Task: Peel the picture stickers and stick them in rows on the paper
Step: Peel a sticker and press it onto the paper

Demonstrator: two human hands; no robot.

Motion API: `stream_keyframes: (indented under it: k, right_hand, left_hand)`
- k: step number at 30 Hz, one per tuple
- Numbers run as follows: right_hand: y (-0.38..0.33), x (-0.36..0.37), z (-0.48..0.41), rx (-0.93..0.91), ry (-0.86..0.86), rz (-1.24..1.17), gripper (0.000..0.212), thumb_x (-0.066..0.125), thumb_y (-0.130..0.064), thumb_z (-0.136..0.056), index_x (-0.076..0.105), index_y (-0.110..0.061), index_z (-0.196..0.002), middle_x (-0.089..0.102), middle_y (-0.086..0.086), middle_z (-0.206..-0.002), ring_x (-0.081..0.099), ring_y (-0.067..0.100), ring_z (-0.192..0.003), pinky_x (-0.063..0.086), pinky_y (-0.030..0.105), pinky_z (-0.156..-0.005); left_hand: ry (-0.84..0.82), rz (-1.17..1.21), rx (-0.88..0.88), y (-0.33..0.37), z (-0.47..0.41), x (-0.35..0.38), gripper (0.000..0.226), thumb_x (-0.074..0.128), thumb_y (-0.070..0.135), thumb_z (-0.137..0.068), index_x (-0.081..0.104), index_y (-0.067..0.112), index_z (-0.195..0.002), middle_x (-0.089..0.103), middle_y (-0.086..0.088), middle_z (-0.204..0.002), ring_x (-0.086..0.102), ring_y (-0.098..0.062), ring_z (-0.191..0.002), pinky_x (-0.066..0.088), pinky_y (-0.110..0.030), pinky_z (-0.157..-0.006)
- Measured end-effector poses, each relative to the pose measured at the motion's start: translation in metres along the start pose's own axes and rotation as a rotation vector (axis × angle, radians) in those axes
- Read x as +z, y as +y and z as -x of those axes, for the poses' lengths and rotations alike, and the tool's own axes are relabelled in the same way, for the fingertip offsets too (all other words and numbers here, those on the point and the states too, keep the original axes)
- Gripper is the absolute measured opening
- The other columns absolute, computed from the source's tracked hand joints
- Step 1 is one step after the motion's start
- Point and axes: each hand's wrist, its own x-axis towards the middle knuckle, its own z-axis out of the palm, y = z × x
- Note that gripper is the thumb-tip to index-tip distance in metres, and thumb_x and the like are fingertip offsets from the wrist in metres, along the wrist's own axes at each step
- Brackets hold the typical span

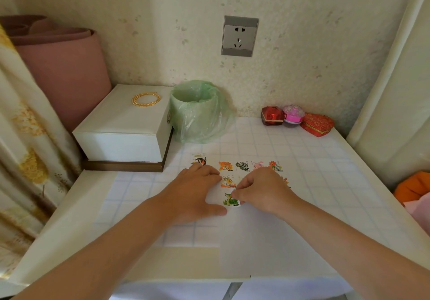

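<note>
Picture stickers already fill a top row across the far part of the paper, and a second row is begun beneath; we judge the job near half done, with much bare paper left. Our right hand pinches the green sticker by its corner, third row down; our left hand lies flat, fingers straight, pressing the sheet beside it. The bin, lined with a green bag, shows us nothing inside; the white box is shut, a gold chain on its lid; the red boxes by the wall are closed.
</note>
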Motion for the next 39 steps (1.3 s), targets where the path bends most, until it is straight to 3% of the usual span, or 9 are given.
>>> stream_keyframes:
  k: [6,12,18,21,24,26,31,34,39]
  right_hand:
    - [-0.003,0.002,0.000,-0.004,0.026,0.103,0.008,0.080,-0.031,-0.071,0.076,-0.026,-0.067,0.072,-0.010,-0.062,0.057,0.004,-0.051,0.048,0.024,-0.056]
    - [-0.011,0.002,0.003,0.003,0.049,0.253,0.011,0.079,-0.040,-0.070,0.075,-0.031,-0.074,0.069,-0.013,-0.069,0.065,0.006,-0.067,0.045,0.022,-0.055]
    - [-0.008,0.001,0.013,-0.123,0.140,0.495,0.030,0.070,-0.054,-0.079,0.069,-0.030,-0.096,0.071,-0.010,-0.088,0.066,0.013,-0.087,0.050,0.027,-0.071]
    - [0.001,0.003,0.020,-0.360,0.176,0.555,0.026,0.064,-0.041,-0.089,0.066,-0.033,-0.114,0.065,-0.012,-0.106,0.062,0.013,-0.100,0.045,0.026,-0.073]
    - [0.014,0.009,0.027,-0.651,0.189,0.726,0.017,0.065,-0.024,-0.086,0.075,-0.026,-0.100,0.065,-0.007,-0.104,0.061,0.021,-0.093,0.045,0.030,-0.063]
    - [0.022,0.012,0.033,-0.704,0.218,0.781,0.021,0.057,-0.028,-0.087,0.076,-0.024,-0.093,0.067,-0.006,-0.099,0.062,0.022,-0.087,0.050,0.034,-0.065]
    - [0.029,0.013,0.051,-0.672,0.096,0.904,0.057,0.022,-0.042,-0.093,0.066,-0.018,-0.120,0.063,-0.003,-0.120,0.059,0.024,-0.100,0.050,0.042,-0.084]
    - [0.035,0.013,0.057,-0.621,0.072,0.913,0.061,0.024,-0.044,-0.095,0.062,-0.013,-0.132,0.061,0.000,-0.137,0.060,0.024,-0.107,0.051,0.041,-0.089]
    - [0.045,0.014,0.064,-0.617,0.008,0.807,0.072,0.009,-0.047,-0.095,0.036,-0.016,-0.153,0.030,-0.004,-0.162,0.038,0.021,-0.138,0.037,0.039,-0.108]
  left_hand:
    - [0.080,0.027,0.060,0.003,0.003,0.000,0.070,0.067,0.060,-0.079,0.048,0.031,-0.140,0.038,0.016,-0.143,0.026,-0.006,-0.134,0.023,-0.025,-0.109]
    - [0.136,0.130,0.200,0.010,0.013,0.006,0.030,0.065,0.034,-0.087,0.068,0.026,-0.115,0.057,0.011,-0.115,0.049,-0.010,-0.108,0.044,-0.034,-0.095]
    - [0.171,0.015,0.260,0.011,0.025,0.015,0.036,0.048,0.031,-0.090,0.068,0.020,-0.118,0.062,0.002,-0.117,0.058,-0.018,-0.106,0.052,-0.034,-0.089]
    - [0.149,-0.032,0.246,0.015,0.032,0.021,0.042,0.044,0.031,-0.091,0.063,0.015,-0.124,0.060,-0.003,-0.124,0.057,-0.022,-0.111,0.052,-0.037,-0.091]
    - [0.102,-0.088,0.193,0.020,0.039,0.026,0.055,0.037,0.040,-0.093,0.055,0.012,-0.137,0.055,-0.006,-0.138,0.051,-0.024,-0.125,0.047,-0.038,-0.102]
    - [0.044,-0.139,0.158,0.023,0.043,0.027,0.067,0.027,0.049,-0.094,0.045,0.011,-0.147,0.042,-0.008,-0.152,0.039,-0.025,-0.139,0.036,-0.039,-0.113]
    - [-0.045,-0.158,0.127,0.023,0.050,0.029,0.094,-0.012,0.073,-0.083,0.010,0.020,-0.157,0.003,0.004,-0.165,-0.001,-0.012,-0.152,0.003,-0.030,-0.123]
    - [-0.070,-0.131,0.131,0.021,0.050,0.025,0.092,-0.009,0.071,-0.080,0.010,0.024,-0.157,0.002,0.005,-0.164,-0.003,-0.010,-0.152,-0.001,-0.027,-0.123]
    - [-0.021,-0.078,0.170,0.018,0.050,0.020,0.072,0.012,0.062,-0.096,0.034,0.021,-0.152,0.024,-0.003,-0.161,0.017,-0.019,-0.151,0.001,-0.026,-0.120]
